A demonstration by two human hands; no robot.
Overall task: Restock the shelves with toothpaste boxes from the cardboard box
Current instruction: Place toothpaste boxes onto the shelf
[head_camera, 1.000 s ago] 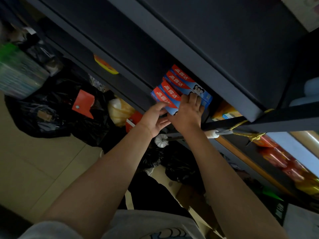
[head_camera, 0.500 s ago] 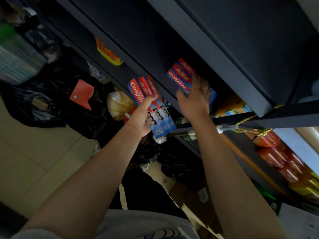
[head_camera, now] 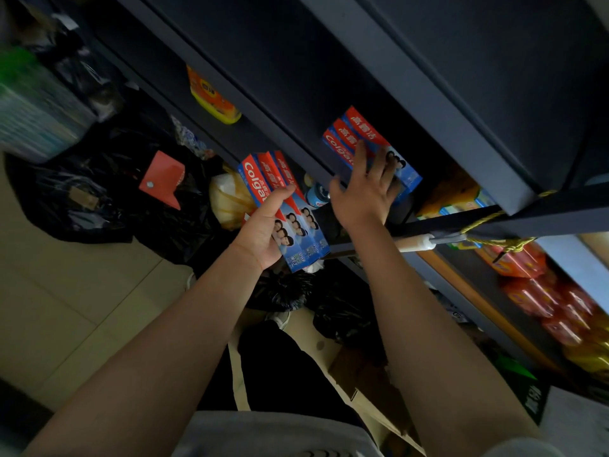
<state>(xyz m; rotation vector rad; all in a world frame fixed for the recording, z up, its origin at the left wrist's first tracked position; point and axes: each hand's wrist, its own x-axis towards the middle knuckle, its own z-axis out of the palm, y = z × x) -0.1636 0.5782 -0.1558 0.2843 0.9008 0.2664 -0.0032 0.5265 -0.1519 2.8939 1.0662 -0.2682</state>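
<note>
My left hand (head_camera: 263, 232) grips a bundle of three red-and-blue toothpaste boxes (head_camera: 280, 199) just in front of the dark shelf, its thumb lying across their faces. A second stack of toothpaste boxes (head_camera: 359, 136) lies on the dark shelf (head_camera: 428, 94) further right. My right hand (head_camera: 365, 189) rests on that stack with straight, spread fingers. The cardboard box (head_camera: 372, 390) stands on the floor below, between my arms, partly hidden by my legs.
An orange-yellow pack (head_camera: 211, 97) lies on the shelf to the left. Black plastic bags (head_camera: 108, 199) and a red card (head_camera: 161, 179) sit on the floor at left. Orange and red packets (head_camera: 543, 291) fill the lower shelf at right. A white-handled tool (head_camera: 415, 242) hangs tied with yellow cord.
My left hand has pulled three boxes off the stack and drawn them left and down. My right hand stays on the boxes left on the shelf.
</note>
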